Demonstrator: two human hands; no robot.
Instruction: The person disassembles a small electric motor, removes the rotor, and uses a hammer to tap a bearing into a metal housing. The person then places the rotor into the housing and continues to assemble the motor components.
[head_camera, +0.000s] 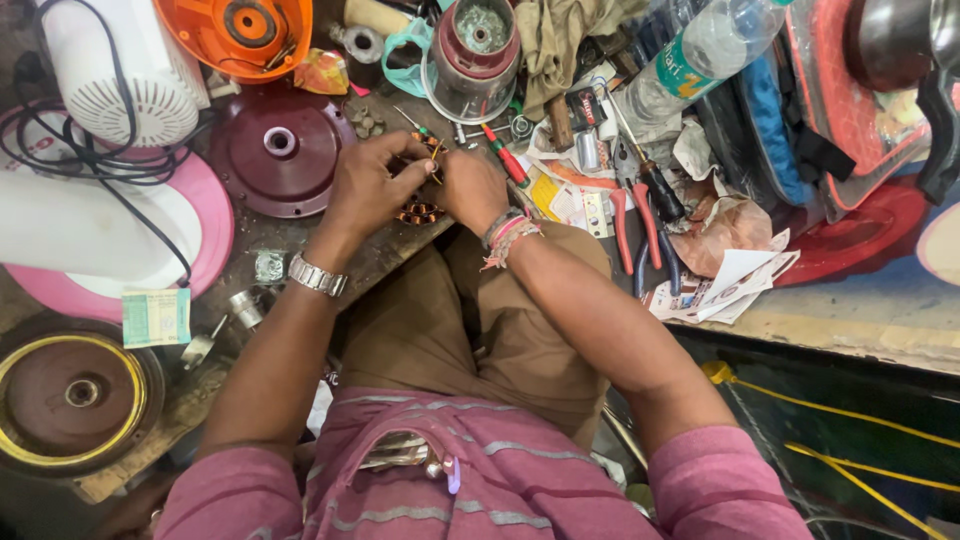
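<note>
From the head view I see my left hand (370, 185) and right hand (473, 190) brought together over the near edge of the worktop (390, 250), both closed on a small copper-wound motor coil (420, 210). The left fingers pinch its upper wires beside the right knuckles — the coil sits between the two palms, just above my brown-trousered knee. A metal wristwatch (317, 275) is on the left wrist, and thread bands (508, 235) circle the right.

Just beside the left hand lies a maroon round housing (280, 150). Near the right hand lies a red-handled screwdriver (507, 158), and further right, red-handled pliers (630, 225) rest on scattered papers. Beyond the hands stands a maroon mixer base (472, 50), with an orange cover (240, 35) to its left — well apart from the coil. A clear plastic bottle (700, 55) lies tilted at upper right.
</note>
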